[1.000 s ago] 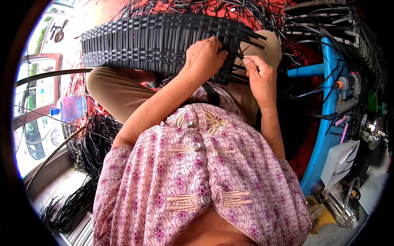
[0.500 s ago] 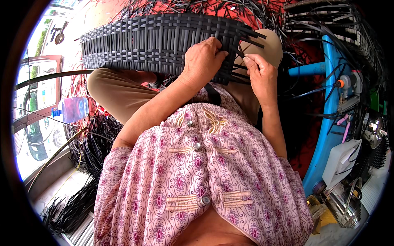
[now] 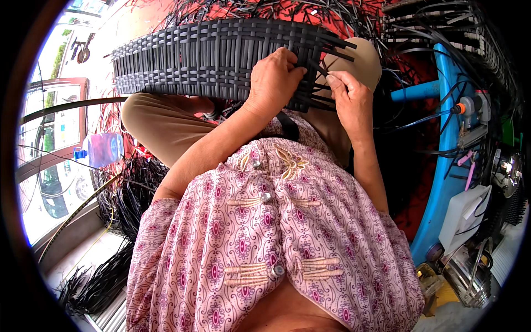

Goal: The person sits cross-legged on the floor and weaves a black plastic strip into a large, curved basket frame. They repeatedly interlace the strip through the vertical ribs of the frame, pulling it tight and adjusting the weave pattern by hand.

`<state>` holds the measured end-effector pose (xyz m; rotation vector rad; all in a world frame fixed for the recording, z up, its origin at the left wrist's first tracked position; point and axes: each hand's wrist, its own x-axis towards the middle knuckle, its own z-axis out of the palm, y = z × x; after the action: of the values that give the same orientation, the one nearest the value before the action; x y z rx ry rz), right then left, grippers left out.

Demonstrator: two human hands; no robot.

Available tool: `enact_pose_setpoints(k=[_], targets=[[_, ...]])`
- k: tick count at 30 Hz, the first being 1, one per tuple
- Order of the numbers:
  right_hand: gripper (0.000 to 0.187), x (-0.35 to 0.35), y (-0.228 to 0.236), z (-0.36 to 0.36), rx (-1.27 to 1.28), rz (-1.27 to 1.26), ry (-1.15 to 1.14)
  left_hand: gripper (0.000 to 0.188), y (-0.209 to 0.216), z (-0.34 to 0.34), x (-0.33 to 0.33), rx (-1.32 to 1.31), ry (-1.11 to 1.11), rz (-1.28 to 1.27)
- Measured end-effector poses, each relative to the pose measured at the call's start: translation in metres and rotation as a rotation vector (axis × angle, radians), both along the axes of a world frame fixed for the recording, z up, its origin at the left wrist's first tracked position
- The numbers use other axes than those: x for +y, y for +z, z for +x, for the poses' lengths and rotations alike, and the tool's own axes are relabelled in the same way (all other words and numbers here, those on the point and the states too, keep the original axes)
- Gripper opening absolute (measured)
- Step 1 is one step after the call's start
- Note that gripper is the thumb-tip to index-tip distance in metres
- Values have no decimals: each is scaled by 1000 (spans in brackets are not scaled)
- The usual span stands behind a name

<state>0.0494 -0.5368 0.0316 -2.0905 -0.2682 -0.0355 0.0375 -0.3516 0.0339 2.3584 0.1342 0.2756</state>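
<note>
A long black woven panel (image 3: pixel 182 58) of flat strips lies across my lap, curving off to the left. Loose strip ends stick out at its right end. My left hand (image 3: pixel 275 79) rests on the weave near that end, its fingers bent and pressed to the strips; whether one is gripped is hidden. Just to the right, my right hand (image 3: pixel 352 95) pinches the end of a black strip (image 3: pixel 323 72) between thumb and forefinger. Some of the lower strip ends pass close to this hand's fingers.
A blue plastic stool (image 3: pixel 442 149) stands on the right, with a white container (image 3: pixel 466 216) and a metal kettle (image 3: pixel 467 276) beside it. Bundles of black strips (image 3: pixel 127 193) lie at left, near a clear plastic bottle (image 3: pixel 105 150). Scattered strips cover the red floor beyond.
Both hands stay almost in place on the panel and the strip. The view has shifted very slightly.
</note>
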Motion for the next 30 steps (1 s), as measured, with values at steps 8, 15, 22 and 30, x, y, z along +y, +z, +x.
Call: enact_pose_setpoints(k=[8, 15, 22, 30], targets=[[19, 0, -6, -1, -28, -1, -2, 27, -3, 0, -2, -60, 12, -20], [19, -1, -6, -2, -23, -5, -10, 22, -1, 3, 5, 121, 17, -309], [18, 4, -3, 0, 23, 16, 1, 22, 2, 5, 9, 190, 12, -450], [17, 11, 2, 3, -45, -87, 58, 24, 0, 6, 9, 182, -1, -408]])
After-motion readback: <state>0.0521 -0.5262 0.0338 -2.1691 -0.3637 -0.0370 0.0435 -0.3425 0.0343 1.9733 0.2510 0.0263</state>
